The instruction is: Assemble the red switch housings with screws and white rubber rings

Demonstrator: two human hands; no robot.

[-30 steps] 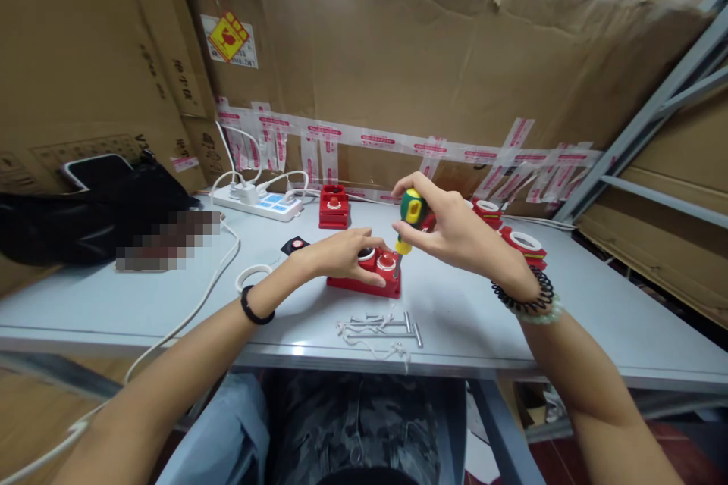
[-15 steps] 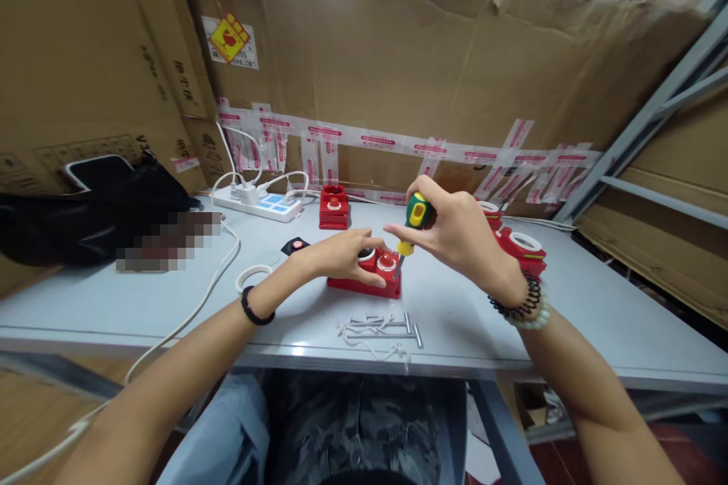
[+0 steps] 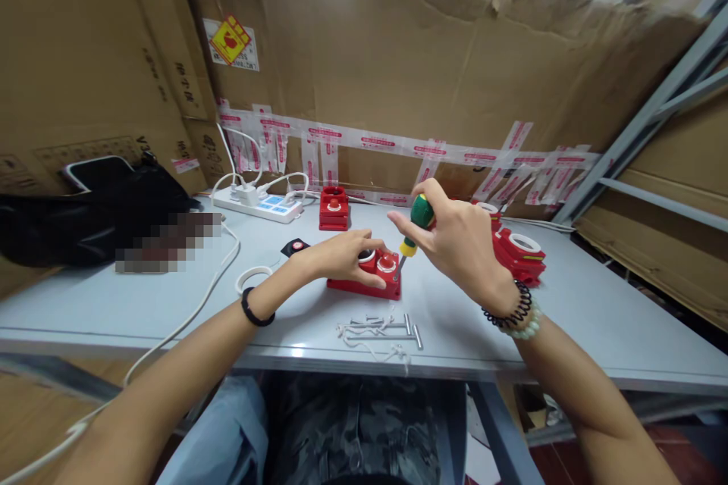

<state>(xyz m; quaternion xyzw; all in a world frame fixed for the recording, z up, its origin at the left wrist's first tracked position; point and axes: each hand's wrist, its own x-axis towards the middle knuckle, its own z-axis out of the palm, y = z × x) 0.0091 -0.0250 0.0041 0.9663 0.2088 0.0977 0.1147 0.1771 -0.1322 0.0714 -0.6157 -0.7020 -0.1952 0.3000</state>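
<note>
A red box with a round red knob in a white ring (image 3: pixel 364 286) rests on the table in front of me. My left hand (image 3: pixel 344 256) grips it from the left, thumb along the near side and fingers over the back, hiding part of its top. In my right hand (image 3: pixel 459 242) is a screwdriver with a green and yellow handle (image 3: pixel 408 248), tilted, its tip at the box's right corner. Metal T-shaped rods (image 3: pixel 384 336) with white string and several small screws (image 3: pixel 372 317) lie nearer to me.
Another red box (image 3: pixel 334 211) stands at the back, and red parts with white rings (image 3: pixel 524 246) sit to the right. A white power strip (image 3: pixel 255 202), cables, a white ring (image 3: pixel 254 274) and a black bag (image 3: pixel 96 204) are on the left. Cardboard (image 3: pixel 398 76) walls the back.
My right hand has rolled slightly around the screwdriver handle, and its wrist has shifted a little left. The left hand and the box have stayed in place.
</note>
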